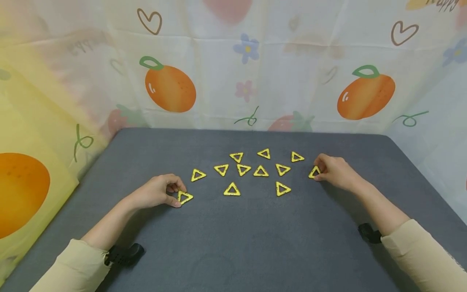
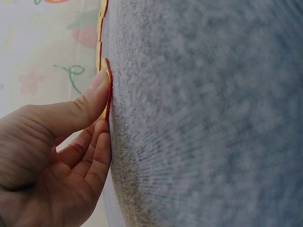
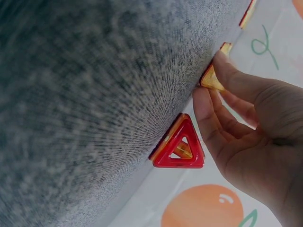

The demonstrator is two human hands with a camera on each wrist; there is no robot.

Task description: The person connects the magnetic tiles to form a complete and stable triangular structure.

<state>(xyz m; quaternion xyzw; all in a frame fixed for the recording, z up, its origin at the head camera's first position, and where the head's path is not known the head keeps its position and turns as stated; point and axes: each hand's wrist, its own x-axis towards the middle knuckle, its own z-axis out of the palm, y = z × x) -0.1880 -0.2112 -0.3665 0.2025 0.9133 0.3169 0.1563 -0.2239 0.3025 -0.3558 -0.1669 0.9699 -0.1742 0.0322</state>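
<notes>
Grey tabletop (image 1: 262, 243): was cut off below. Left hand (image 1: 157, 191): pinched one yellow triangular tile (image 1: 187, 200) at the group's left end. Right hand (image 1: 335, 172): pinched another tile (image 1: 312, 176), far right — each grip hid part. Ten further tiles (image 1: 232, 193): lay between, hollow-centred; red edging showed in wrist views.

Looks like a makeshift recording nook we're in, folks: a dark grey table (image 1: 248, 243) up front, and just past its far edge hangs a pale cloth backdrop (image 1: 292, 73), bright with printed oranges (image 1: 171, 89) and flowers (image 1: 242, 49)! More cloth closes in left and right, yellow on the left, and black wrist-worn devices (image 1: 127, 254) suggest filming. Home or studio? Can't tell; the cloth hides the room beyond.
</notes>
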